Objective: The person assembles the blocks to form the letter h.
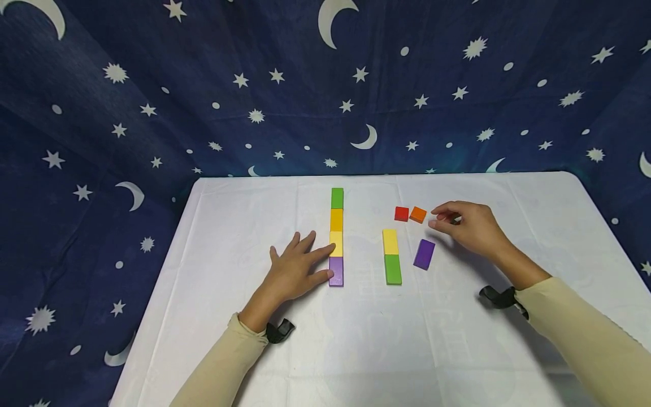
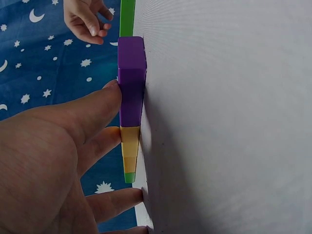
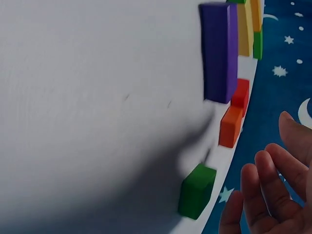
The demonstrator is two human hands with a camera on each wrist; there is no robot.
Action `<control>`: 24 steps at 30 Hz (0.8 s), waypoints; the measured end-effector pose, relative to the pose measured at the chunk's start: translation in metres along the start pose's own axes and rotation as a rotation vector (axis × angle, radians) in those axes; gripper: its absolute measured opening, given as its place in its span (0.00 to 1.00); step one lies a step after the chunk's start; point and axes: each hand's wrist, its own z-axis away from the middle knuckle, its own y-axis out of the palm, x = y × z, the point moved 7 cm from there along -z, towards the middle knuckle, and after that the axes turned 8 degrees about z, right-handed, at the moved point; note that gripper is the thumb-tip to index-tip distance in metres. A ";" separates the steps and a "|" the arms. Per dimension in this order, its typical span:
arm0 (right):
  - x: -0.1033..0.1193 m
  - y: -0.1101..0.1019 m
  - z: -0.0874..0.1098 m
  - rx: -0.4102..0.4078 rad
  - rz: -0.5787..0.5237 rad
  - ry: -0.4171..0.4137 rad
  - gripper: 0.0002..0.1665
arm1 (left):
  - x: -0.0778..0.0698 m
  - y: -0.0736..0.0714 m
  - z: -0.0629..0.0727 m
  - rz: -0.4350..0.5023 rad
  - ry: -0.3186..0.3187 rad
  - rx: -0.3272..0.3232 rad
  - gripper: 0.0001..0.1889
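Observation:
A straight column of blocks runs away from me: purple (image 1: 336, 272), pale yellow (image 1: 336, 240), orange-yellow (image 1: 337, 220) and green (image 1: 337, 198). My left hand (image 1: 292, 271) lies along its left side with fingers spread, the thumb at the purple block and the index finger at the pale yellow one. My right hand (image 1: 470, 226) hovers with loosely bent fingers and nothing between them. Below it stands a green block (image 3: 197, 192), mostly hidden by the hand in the head view. Just left of those fingertips are an orange block (image 1: 418, 215) and a red block (image 1: 402, 213).
Right of the column, a yellow block (image 1: 390, 242) and a green block (image 1: 393, 269) stand end to end. A second purple block (image 1: 424, 254) lies tilted beside them. The white table (image 1: 356, 350) meets a dark blue curtain (image 1: 285, 124) with stars and moons along its far edge.

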 end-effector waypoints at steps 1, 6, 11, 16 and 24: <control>-0.002 0.000 0.000 -0.004 0.003 0.000 0.18 | 0.000 0.000 0.000 0.000 0.000 0.000 0.32; -0.010 0.000 -0.002 0.003 0.017 -0.002 0.19 | 0.000 0.000 0.000 0.004 0.002 -0.001 0.32; -0.011 0.006 0.000 0.025 0.046 -0.057 0.19 | 0.000 0.000 0.000 0.011 0.006 -0.002 0.32; -0.001 0.015 0.008 0.060 0.063 -0.121 0.18 | -0.001 0.000 0.000 0.015 0.011 -0.006 0.32; 0.007 0.027 0.017 0.111 0.056 -0.137 0.19 | -0.001 -0.001 0.001 0.015 0.013 -0.007 0.32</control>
